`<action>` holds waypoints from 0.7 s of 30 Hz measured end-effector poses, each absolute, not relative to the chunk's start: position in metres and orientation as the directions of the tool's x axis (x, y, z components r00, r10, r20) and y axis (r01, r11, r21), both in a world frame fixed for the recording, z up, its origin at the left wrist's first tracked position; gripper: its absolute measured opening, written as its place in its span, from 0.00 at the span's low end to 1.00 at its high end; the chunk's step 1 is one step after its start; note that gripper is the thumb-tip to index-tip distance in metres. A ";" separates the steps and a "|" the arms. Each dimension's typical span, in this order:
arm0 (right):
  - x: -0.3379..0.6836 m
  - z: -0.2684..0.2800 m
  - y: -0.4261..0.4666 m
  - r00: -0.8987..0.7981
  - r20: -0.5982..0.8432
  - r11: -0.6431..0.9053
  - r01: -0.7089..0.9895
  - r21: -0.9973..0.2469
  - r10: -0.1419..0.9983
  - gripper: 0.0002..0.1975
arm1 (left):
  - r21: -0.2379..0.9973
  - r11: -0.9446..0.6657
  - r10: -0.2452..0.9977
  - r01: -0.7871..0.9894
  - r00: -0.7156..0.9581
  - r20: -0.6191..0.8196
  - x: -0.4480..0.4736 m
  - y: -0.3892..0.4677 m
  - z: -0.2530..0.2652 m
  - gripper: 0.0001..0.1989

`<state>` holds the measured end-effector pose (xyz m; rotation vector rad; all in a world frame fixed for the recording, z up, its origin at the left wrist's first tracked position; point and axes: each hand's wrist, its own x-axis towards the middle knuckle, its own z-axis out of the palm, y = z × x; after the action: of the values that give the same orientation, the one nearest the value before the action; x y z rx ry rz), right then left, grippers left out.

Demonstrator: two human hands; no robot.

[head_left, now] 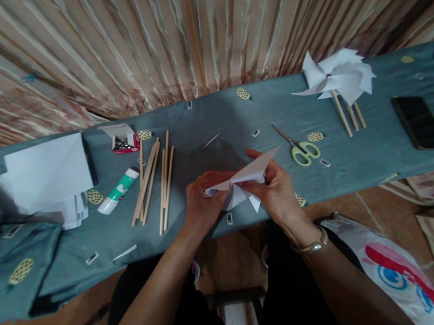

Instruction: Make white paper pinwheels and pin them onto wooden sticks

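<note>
A white paper pinwheel [256, 168] with folded-in blades is held between my two hands above the front edge of the table. My left hand [208, 196] grips its left side, fingers closed on the paper. On the other side, my right hand [274, 181] pinches the paper with thumb and fingers, partly hidden behind a raised blade. Several wooden sticks [149, 180] lie to the left of my hands. Green-handled scissors [299, 150] rest to the right. A thin paper sliver [211, 140] lies just beyond my hands.
At the left are white paper sheets [51, 172], a glue stick [118, 191] and a small red box [125, 143] of metal pins. Finished pinwheels [336, 77] on sticks and a phone [420, 122] lie at the right. A plastic bag [389, 267] is on the floor.
</note>
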<state>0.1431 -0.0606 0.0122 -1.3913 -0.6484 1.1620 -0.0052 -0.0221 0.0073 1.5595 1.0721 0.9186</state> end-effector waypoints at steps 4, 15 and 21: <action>0.144 0.011 -0.060 0.359 -0.271 -0.204 -0.215 -0.955 0.893 0.35 | 0.971 -0.163 0.929 0.173 0.358 0.092 -0.005 -0.021 0.007 0.09; 0.142 0.014 -0.059 0.382 -0.303 -0.226 -0.235 -0.945 0.873 0.33 | 0.971 -0.131 0.942 0.202 0.332 0.058 -0.005 -0.023 0.009 0.09; 0.141 0.014 -0.058 0.399 -0.320 -0.226 -0.263 -0.938 0.859 0.32 | 0.980 -0.077 0.951 0.185 0.310 0.016 -0.004 -0.022 0.008 0.08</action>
<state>0.1412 -0.0576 0.0142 -1.4311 -0.5727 1.1510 -0.0039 -0.0223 0.0083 1.5176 1.0866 0.9077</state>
